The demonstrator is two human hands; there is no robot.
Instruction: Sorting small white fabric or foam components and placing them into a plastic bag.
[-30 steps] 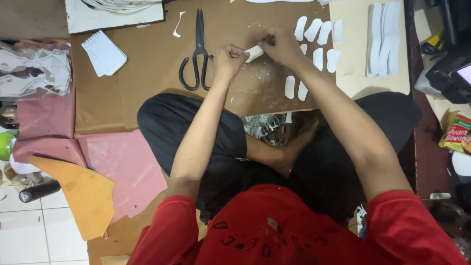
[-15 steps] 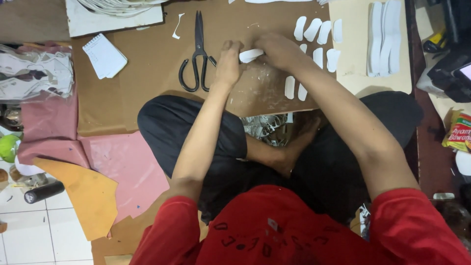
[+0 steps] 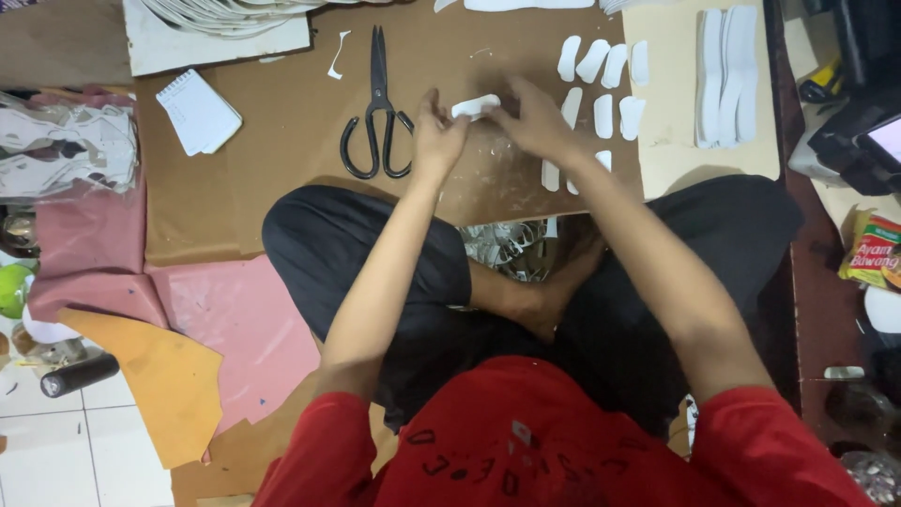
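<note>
Both hands have slid a little toward the board's far edge since a second ago, carrying the white piece (image 3: 476,106) with them. Brown board (image 3: 282,169) lies on the floor across the person's knees. Scissors (image 3: 377,103) rest just left of the left hand (image 3: 437,136). Right hand (image 3: 535,122) meets it mid-board, both sets of fingers pinching the piece's ends. More white pieces (image 3: 601,66) lie toward the far right corner.
</note>
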